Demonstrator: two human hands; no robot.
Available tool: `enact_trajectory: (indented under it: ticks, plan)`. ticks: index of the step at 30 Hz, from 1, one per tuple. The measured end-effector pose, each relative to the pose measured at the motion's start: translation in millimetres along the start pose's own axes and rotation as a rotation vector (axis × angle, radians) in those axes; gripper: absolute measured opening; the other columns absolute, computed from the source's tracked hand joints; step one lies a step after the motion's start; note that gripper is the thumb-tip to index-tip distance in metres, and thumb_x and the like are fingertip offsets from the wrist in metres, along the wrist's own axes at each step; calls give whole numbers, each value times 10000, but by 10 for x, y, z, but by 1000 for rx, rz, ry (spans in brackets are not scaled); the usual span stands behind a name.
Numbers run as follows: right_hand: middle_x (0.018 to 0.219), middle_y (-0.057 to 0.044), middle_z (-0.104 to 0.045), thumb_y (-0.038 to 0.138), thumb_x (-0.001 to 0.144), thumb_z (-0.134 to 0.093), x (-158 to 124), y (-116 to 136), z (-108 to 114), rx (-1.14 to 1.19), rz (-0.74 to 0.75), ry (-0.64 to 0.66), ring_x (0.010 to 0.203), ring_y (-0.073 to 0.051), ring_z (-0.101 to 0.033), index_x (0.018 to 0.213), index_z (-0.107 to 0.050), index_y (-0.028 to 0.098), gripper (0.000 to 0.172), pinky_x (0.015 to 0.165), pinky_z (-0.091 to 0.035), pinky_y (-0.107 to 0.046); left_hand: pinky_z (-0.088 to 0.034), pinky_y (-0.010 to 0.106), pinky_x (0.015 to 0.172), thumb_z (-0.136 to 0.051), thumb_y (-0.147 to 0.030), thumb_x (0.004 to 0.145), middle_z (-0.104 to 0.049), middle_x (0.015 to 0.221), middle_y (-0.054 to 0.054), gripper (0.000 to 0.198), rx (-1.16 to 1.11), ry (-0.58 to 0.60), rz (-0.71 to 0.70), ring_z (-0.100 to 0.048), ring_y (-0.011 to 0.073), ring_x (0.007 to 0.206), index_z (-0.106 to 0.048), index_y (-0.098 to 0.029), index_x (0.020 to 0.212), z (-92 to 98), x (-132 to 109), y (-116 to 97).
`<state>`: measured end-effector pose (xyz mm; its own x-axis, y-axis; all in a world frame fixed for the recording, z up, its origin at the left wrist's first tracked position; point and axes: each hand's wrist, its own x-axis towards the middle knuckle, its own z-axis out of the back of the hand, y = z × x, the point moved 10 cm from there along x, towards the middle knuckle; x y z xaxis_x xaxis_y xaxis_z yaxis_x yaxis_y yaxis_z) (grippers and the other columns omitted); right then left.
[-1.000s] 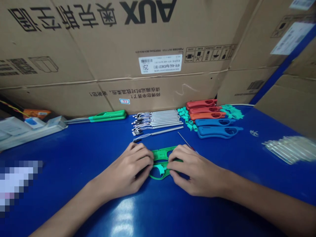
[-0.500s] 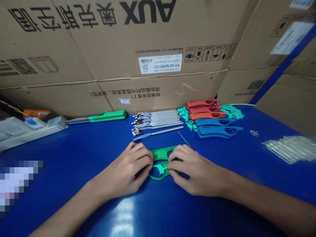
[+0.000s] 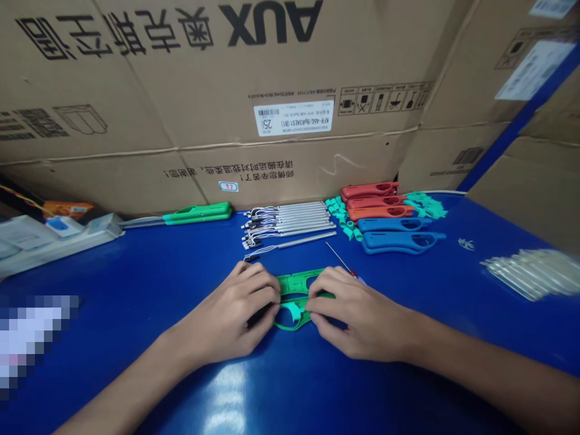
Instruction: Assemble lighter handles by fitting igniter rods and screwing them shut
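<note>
A green plastic handle shell [image 3: 296,290] lies flat on the blue table [image 3: 149,284] between my hands. My left hand [image 3: 231,317] presses on its left end with curled fingers. My right hand [image 3: 357,314] pinches its right end, fingertips close to a small teal trigger piece [image 3: 295,310] seated in the shell. Behind the shell lie a row of metal tubes with wires [image 3: 290,223] and a thin red-tipped rod [image 3: 341,260].
Red handle shells [image 3: 374,202] and blue handle shells [image 3: 399,235] lie at the back right beside several small teal parts [image 3: 342,214]. An assembled green lighter [image 3: 190,213] lies at the back left. Clear tubes [image 3: 530,272] lie at right. Cardboard boxes [image 3: 226,90] wall the table's far edge.
</note>
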<state>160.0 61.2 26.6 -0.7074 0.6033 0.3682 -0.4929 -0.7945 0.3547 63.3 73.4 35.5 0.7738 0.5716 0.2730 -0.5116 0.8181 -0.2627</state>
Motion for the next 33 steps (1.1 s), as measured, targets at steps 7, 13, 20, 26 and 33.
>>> enact_trajectory:
  ticks: [7,13,20,26,33]
  plan:
    - [940,-96,-630,140,935,-502,-3,-4,-7,12,-7,15,874,-184,-531,876,-731,134,237,824,-427,-353,-348,377,843,-486,-174,948,-637,913,34,146,7,-7,-3,-524,186,859,-612,-182,874,0,0,6]
    - [955,-90,-622,144,939,-506,-7,-7,-19,10,-16,42,880,-180,-525,887,-730,136,231,819,-421,-345,-352,400,874,-621,-279,888,-651,941,37,96,11,-7,-17,-550,206,890,-624,-184,904,7,-8,-1]
    - [971,-89,-612,158,948,-499,-14,-5,-36,-17,-19,72,891,-187,-513,877,-719,150,231,816,-418,-348,-363,392,872,-636,-295,896,-650,927,37,114,11,3,-15,-551,206,888,-629,-183,913,9,-3,4]
    - [960,-72,-604,158,949,-503,0,-1,-41,-45,-24,101,865,-174,-493,814,-690,158,230,792,-405,-333,-371,381,855,-643,-317,906,-645,902,34,136,12,13,-13,-556,208,883,-634,-182,913,0,-19,10]
    - [981,-83,-598,163,958,-492,-7,19,-43,-37,-24,110,895,-191,-498,935,-718,160,227,800,-411,-345,-364,384,855,-639,-328,915,-638,881,36,148,-1,26,-5,-547,211,874,-635,-181,915,-8,-15,22]
